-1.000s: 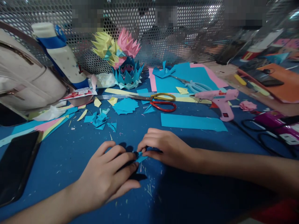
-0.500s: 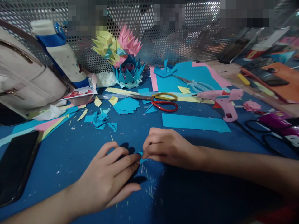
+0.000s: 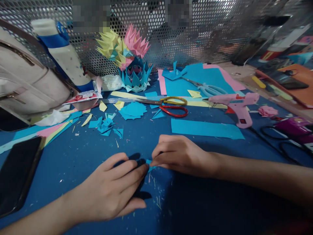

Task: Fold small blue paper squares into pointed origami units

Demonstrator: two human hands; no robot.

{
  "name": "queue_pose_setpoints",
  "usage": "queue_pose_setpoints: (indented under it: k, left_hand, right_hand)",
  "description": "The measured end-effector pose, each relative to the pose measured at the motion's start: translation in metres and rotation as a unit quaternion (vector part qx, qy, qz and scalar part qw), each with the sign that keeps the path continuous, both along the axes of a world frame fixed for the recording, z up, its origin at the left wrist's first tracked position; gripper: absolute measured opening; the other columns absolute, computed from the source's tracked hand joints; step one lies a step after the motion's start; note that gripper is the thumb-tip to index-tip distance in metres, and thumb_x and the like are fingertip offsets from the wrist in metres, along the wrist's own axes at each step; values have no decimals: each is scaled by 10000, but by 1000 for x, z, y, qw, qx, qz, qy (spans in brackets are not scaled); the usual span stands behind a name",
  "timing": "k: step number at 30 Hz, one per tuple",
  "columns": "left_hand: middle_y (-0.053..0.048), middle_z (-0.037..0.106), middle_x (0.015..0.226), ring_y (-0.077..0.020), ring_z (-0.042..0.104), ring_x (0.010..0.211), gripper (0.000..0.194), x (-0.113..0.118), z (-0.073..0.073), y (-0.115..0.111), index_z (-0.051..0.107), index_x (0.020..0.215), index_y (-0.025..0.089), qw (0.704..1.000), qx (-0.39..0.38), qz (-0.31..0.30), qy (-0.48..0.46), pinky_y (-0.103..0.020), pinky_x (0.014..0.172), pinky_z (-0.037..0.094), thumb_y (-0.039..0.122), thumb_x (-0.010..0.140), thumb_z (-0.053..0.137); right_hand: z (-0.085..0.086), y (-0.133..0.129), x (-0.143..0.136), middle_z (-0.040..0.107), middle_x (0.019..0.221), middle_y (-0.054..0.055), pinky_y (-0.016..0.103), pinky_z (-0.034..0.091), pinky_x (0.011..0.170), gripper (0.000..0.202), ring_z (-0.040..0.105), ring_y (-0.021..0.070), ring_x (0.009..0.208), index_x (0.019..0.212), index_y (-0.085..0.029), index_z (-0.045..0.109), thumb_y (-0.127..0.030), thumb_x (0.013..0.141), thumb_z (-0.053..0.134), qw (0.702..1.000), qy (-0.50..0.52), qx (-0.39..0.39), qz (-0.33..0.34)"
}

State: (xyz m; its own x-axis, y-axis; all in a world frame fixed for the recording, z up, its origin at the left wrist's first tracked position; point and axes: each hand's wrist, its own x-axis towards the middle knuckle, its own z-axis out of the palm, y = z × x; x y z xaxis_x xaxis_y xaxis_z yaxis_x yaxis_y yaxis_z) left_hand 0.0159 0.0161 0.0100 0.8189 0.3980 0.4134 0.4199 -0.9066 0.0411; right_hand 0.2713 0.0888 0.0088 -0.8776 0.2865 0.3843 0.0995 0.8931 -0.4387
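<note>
Small blue paper piece [image 3: 150,166] is set on the blue tabletop [image 3: 73,160], between both hands' fingertips. Its right edge looks pinched by the right hand [image 3: 179,153]; contact partly hidden. Left side is pressed by the left hand [image 3: 112,189], fingers spread, thumb clear, nothing gripped. Risk: paper could be skewed if left pressure is too light, or torn if overpulled. Paper shreds [image 3: 158,202] could get trapped underneath.

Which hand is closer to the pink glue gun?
The right hand. It is left of the pink glue gun and nearer the viewer, apart from it. The left hand is farther away, to the left of the right hand.
</note>
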Motion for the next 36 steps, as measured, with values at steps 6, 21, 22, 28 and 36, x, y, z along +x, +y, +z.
queue_pose_setpoints:
  k: [6,21,22,28,36]
  left_hand:
    - [-67,698,1229,-219,601,1022,413,-4,1,2,702,1102,90,1000,-13,-11,6,-395,1051,315,385,1072,414]
    - [-49,698,1226,-177,609,1075,351,-4,-2,-3,714,1099,98,998,42,-30,21,-333,1102,327,325,1065,448]
    - [-48,701,1220,-174,611,1073,338,-4,-2,-4,720,1085,101,998,52,-36,21,-327,1097,338,317,1060,462]
    - [-73,711,1188,-190,631,1065,327,-2,-2,-5,711,1098,72,997,64,-33,18,-323,1040,392,321,1039,508]
    - [-82,734,1104,-209,637,946,337,1,0,1,696,1078,80,1000,9,-24,-1,-375,968,389,279,1060,424]
  right_hand:
    - [-1,-2,1,710,967,47,267,443,745,172,556,136,839,1035,-167,677,-241,1012,524,1000,2,17,-18]
    - [-4,-5,0,689,950,33,293,445,772,223,544,139,825,1011,-181,648,-285,1044,453,996,-12,80,-29]
    - [-3,-5,0,690,952,31,285,442,764,209,548,136,825,1015,-182,649,-287,1038,470,997,-12,72,-32]
    - [-5,-5,-6,687,894,33,273,423,725,159,545,137,787,949,-171,651,-232,1005,516,995,-42,67,-67]
    - [-6,-6,-8,680,915,27,260,422,732,121,555,141,829,974,-177,640,-249,996,545,995,-53,8,-85]
